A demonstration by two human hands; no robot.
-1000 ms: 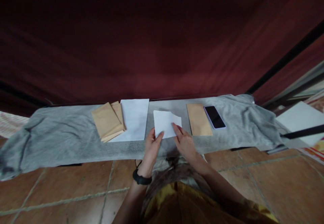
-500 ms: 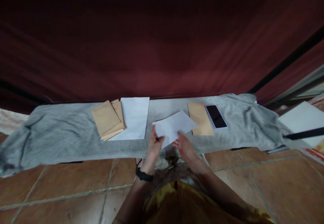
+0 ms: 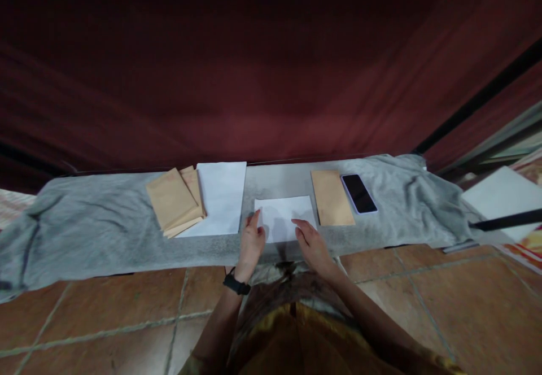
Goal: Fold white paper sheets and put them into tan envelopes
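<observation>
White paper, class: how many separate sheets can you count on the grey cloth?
2 visible: a small sheet by the left hand and right hand, and a larger sheet to its left, partly under the brown pile. More may be hidden beneath.

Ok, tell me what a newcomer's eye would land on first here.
Probably the dark red cloth filling the upper half of the view, behind the long grey-covered surface. Next, the bright white sheet near the middle, with the left hand at its left edge and the right hand over its lower right part. Then the dark-screened phone, just right of a brown envelope.
</observation>
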